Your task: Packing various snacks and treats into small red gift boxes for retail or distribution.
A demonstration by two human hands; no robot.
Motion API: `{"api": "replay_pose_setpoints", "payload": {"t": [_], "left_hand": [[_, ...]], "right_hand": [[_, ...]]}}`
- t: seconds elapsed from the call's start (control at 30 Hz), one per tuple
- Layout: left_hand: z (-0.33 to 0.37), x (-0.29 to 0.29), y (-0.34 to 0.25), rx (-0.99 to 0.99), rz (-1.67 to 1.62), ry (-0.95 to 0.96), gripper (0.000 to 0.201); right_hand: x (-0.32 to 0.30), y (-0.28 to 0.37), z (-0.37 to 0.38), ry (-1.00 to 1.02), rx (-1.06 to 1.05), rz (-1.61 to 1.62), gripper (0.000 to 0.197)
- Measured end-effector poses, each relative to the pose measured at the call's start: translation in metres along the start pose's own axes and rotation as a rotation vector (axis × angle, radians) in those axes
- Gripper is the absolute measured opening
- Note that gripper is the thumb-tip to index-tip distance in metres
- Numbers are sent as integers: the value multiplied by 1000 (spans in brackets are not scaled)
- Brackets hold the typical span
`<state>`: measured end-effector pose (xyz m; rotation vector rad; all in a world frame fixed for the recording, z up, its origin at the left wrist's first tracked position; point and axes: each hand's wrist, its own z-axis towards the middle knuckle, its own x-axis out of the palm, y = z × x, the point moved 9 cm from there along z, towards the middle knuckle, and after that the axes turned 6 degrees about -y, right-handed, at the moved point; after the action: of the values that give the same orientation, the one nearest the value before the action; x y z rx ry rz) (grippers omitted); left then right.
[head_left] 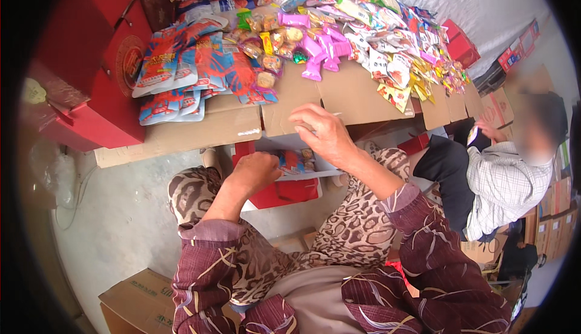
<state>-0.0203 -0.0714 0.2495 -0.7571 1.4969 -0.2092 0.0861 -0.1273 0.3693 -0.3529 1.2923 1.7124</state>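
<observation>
Over a red open box (pixel 284 193) between my knees, my left hand (pixel 257 172) is held back side up. Its fingers bend under and are mostly hidden, so what they hold, if anything, does not show. Inside the box lie snack packs (pixel 293 161), some blue and red. My right hand (pixel 327 133) hovers by the table's front edge, fingers loosely bent and apart, with nothing visible in them. Nearest beyond it are pink-wrapped sweets (pixel 315 48) on the cardboard-covered table (pixel 345 101).
Blue and red snack pouches (pixel 160 71) lie in overlapping stacks at left, beside large red boxes (pixel 103 49). White packets (pixel 396 68) and yellow packets (pixel 396 97) spread at right. A person (pixel 508 170) in a checked shirt sits at right. A cardboard carton (pixel 136 301) stands at lower left.
</observation>
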Motion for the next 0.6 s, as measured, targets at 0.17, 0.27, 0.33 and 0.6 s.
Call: {"api": "replay_pose_setpoints", "payload": {"t": [0.17,0.27,0.33,0.6], "left_hand": [[3,-4,-4,-1,-11,-3,23],[-1,-8,-5,-2,-18,-10,24],[-4,-9,-2,-5,-36,-17,23],[-2,-20,-9,4,-50,-7,26]], "right_hand": [[18,35,34,-36,-190,-13,26],[30,45,53,-30,-235,-17,31],[37,44,68,-45,-285,-52,34],[24,-15,156,-13,-268,-293,42]]}}
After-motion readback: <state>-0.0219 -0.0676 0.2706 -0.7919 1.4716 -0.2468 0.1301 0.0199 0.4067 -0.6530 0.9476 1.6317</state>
